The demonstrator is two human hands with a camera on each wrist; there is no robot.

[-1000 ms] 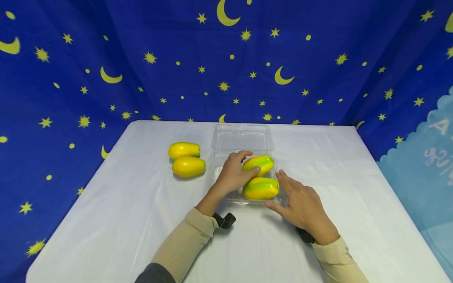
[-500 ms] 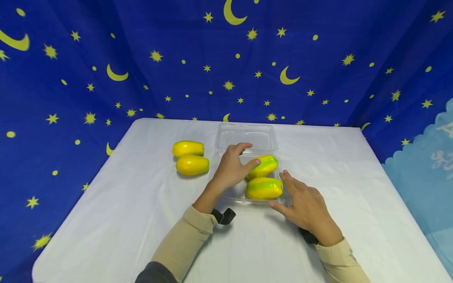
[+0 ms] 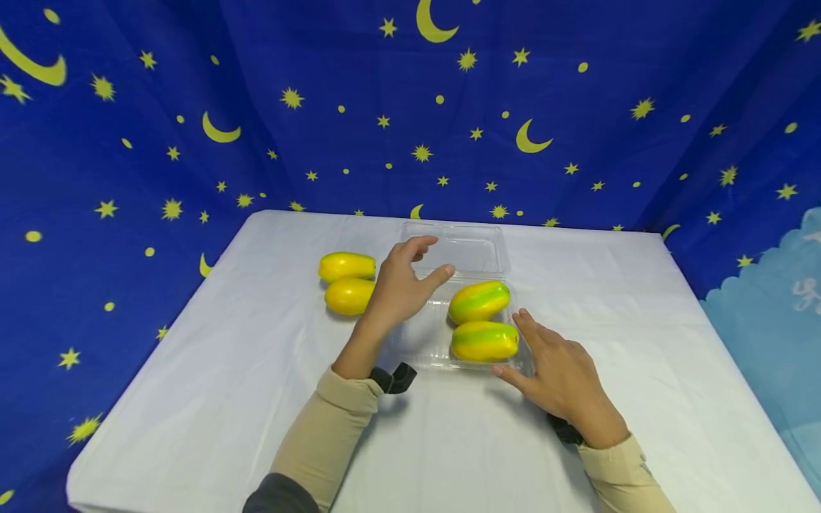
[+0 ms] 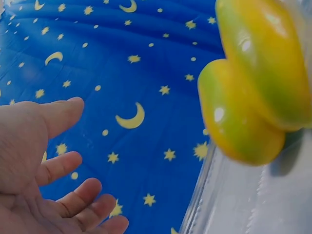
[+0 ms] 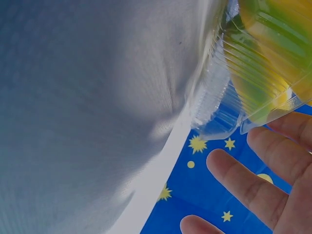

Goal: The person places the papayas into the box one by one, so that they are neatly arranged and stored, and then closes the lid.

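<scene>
Head view: left hand (image 3: 399,288), grip wide and empty, hovers left of the clear plastic clamshell box (image 3: 433,342); right hand (image 3: 556,376), fingers straight, steadies its right edge. Best hold that steadying touch firm.

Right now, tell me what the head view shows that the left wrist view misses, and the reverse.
Only the head view shows the white table, two plain yellow fruits lying outside the clear box, the open lid behind it, and the right hand resting against the box's near right corner. Only the left wrist view shows the left hand's palm and its loosely spread fingers, holding nothing. Both show the left hand, the two green-striped fruits in the box, and the starry blue cloth.
</scene>
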